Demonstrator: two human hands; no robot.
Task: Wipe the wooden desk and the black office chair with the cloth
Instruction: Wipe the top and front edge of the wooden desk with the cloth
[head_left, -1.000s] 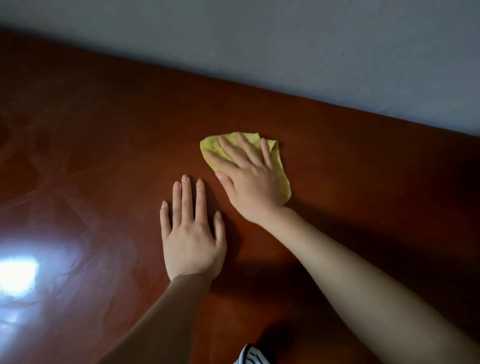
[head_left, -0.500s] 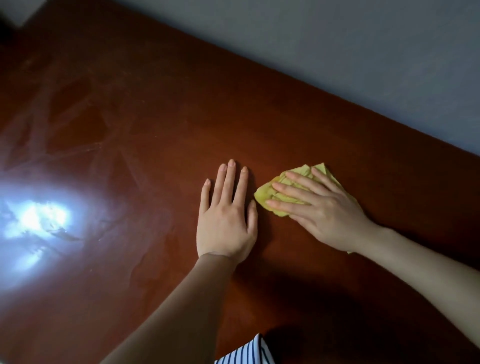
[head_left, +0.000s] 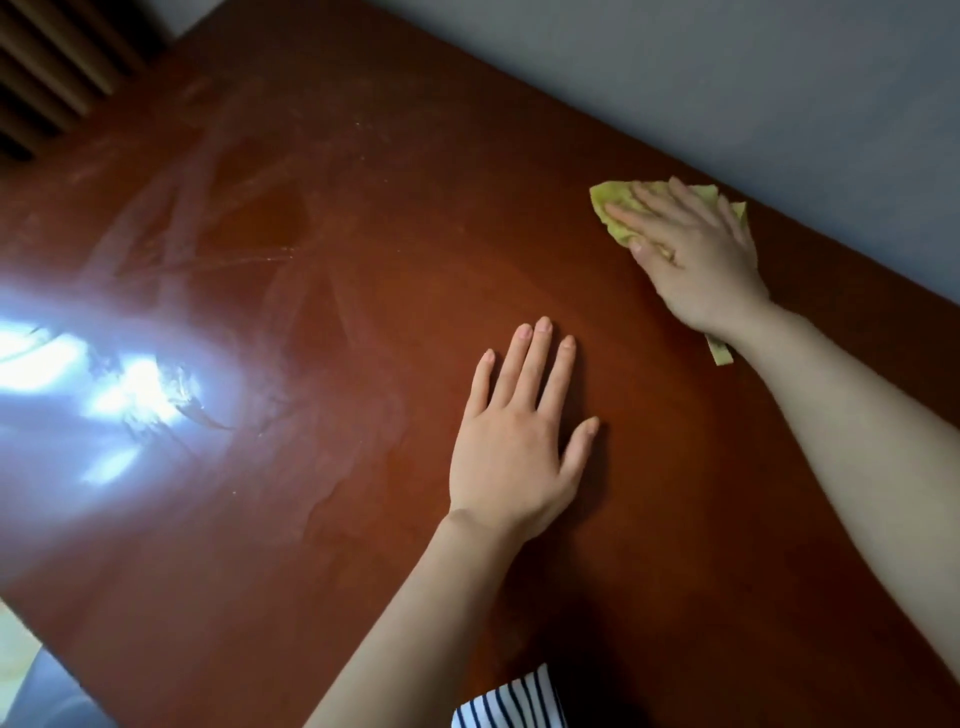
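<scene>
A glossy reddish-brown wooden desk fills the view, with streaky wipe marks and a bright light reflection on its left half. My right hand presses a yellow cloth flat on the desk near its far edge by the wall, fingers straight and spread over it; a strip of the cloth shows behind my wrist. My left hand lies flat, palm down, on the bare wood in the middle, fingers straight, apart from the cloth. The black office chair is not in view.
A grey wall runs along the desk's far edge. Slatted wood stands at the top left corner. The desk's left edge drops to a pale floor. A striped sleeve shows at the bottom.
My right hand has slid the cloth away from my left hand, to the right and toward the wall. The view has swung left, showing more of the desk. My left hand stays flat.
</scene>
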